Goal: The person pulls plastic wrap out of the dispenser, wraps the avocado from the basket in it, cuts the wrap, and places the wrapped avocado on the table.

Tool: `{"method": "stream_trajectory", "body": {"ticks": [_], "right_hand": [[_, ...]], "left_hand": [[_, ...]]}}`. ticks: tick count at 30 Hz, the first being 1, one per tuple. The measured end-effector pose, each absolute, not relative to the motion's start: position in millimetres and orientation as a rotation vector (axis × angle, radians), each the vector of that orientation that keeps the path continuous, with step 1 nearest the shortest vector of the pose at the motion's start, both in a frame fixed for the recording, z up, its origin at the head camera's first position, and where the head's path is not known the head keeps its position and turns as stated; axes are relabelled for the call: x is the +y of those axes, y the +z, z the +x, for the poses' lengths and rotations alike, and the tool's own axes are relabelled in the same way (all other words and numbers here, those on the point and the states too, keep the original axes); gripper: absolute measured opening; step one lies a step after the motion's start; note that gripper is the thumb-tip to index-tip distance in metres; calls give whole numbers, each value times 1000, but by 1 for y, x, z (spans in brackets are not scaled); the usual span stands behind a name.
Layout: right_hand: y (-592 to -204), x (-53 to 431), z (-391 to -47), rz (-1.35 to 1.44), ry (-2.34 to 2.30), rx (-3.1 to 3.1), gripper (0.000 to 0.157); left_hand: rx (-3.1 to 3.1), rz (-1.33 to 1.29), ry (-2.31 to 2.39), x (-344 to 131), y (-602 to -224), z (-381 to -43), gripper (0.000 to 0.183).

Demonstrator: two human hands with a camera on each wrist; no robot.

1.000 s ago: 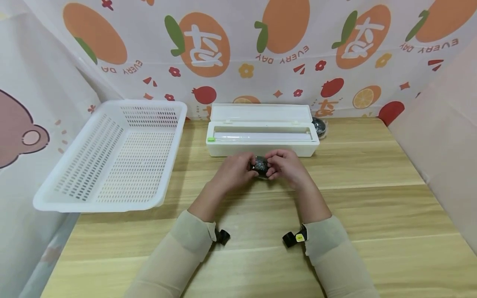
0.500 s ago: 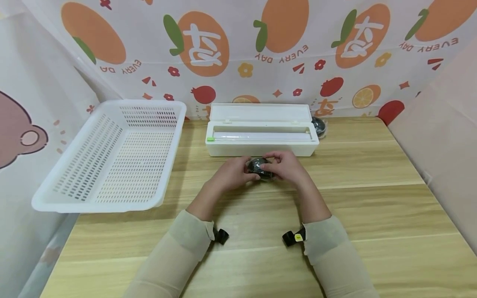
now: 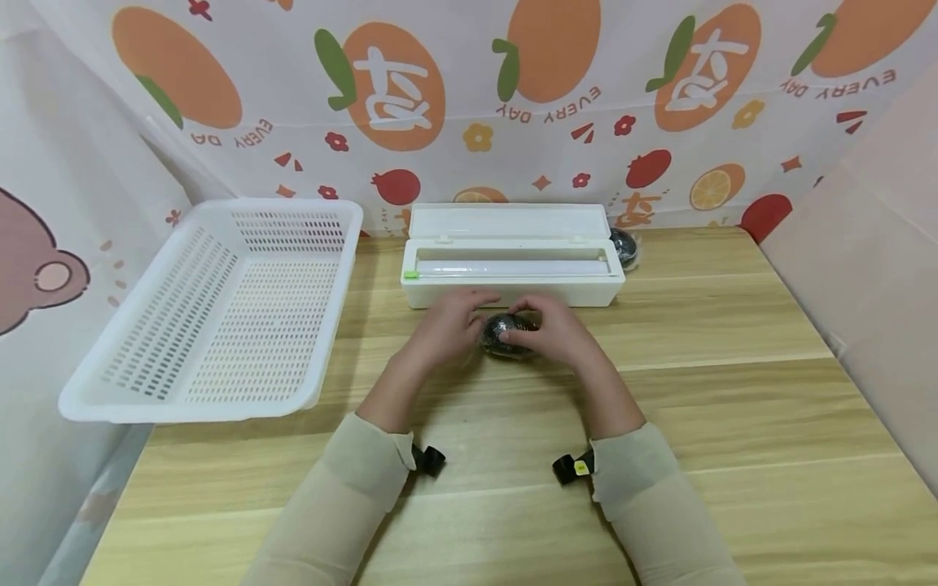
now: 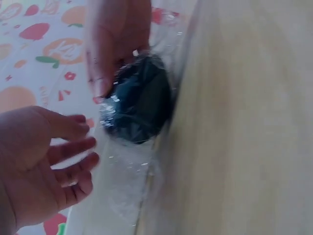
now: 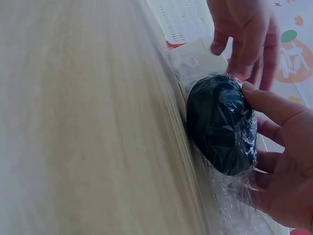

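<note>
A dark, rounded object wrapped in clear cling film (image 3: 501, 335) is on the wooden table in front of the white cling film box (image 3: 513, 291). My right hand (image 3: 553, 330) holds it from the right, thumb on its near side and fingers behind, as the right wrist view shows. Loose film trails from the dark object (image 4: 139, 100) in the left wrist view. My left hand (image 4: 41, 164) is just apart from it, fingers loosely bent and holding nothing. Whether the left fingertips touch the loose film is unclear. What the dark object is cannot be made out.
The box has its lid raised, with a film roll inside and a green slider (image 3: 411, 275) at its left end. A second dark wrapped object (image 3: 625, 248) sits behind its right end. At the left stands a white perforated basket (image 3: 333, 325). A printed curtain (image 3: 454, 163) hangs behind.
Both hands were at the dark object, turning it. The left hand has since let go and drawn away slightly; the right hand keeps its hold, and the object has shifted a little left.
</note>
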State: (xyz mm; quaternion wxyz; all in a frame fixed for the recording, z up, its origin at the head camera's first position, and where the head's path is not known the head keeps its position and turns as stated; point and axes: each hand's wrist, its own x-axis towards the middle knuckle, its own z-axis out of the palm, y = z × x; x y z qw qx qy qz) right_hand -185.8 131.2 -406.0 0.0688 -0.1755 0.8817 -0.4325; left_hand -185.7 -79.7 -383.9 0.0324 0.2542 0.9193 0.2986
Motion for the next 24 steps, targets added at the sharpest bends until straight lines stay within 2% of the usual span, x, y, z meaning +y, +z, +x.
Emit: {"method": "stream_trajectory", "body": {"ticks": [3,8,10,17,24], "right_hand": [[-407,132,-185,-527,-1316,2584,39],[-407,133,-182,-527,-1201,2539,65],[-407,133,-182,-561,-1140,2552,69],[-408,133,-181,-563,-1141,2561,59],[-406,140,-186,-522,-1344,2528,58]], "left_hand": [[2819,754,825,-77,-390,-185,35],[2911,690,710,-75,-395,-182,28],[2948,682,660,-75,-395,-181,21],[2943,582,666,-76,-398,-182,22],[2848,479,961,-76,-394,-185,22]]}}
